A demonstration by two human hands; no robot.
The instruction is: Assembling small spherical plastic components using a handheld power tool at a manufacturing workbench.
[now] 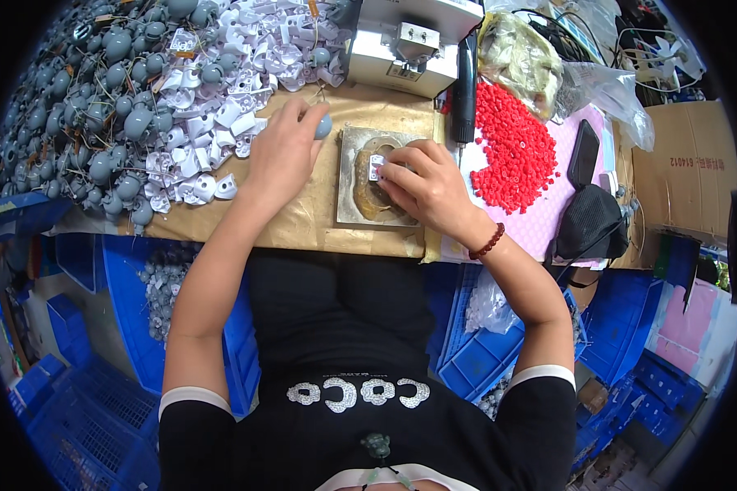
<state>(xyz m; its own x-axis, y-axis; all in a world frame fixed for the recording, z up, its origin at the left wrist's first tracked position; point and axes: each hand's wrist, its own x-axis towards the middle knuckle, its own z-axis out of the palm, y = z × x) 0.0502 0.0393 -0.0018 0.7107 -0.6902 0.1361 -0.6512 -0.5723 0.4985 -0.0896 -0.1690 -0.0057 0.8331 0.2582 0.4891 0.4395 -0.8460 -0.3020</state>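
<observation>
My left hand (285, 146) is closed round a grey rounded plastic part (323, 127), held just above the brown-papered bench top, left of a square metal fixture (349, 176). Over that fixture, my right hand (427, 182) is pinching a small white plastic piece (376, 167) at the worn, yellowish recess in its middle. My fingers cover part of the recess and of the piece. A red bead bracelet (488, 242) circles my right wrist.
Grey rounded parts with wires (98, 168) and white plastic shells (221, 123) are heaped on the left. Behind the fixture stands a white machine (409, 49), beside a black screwdriver (464, 90). Small red pieces (516, 155), a black pouch (591, 225) and a cardboard box (688, 168) lie right.
</observation>
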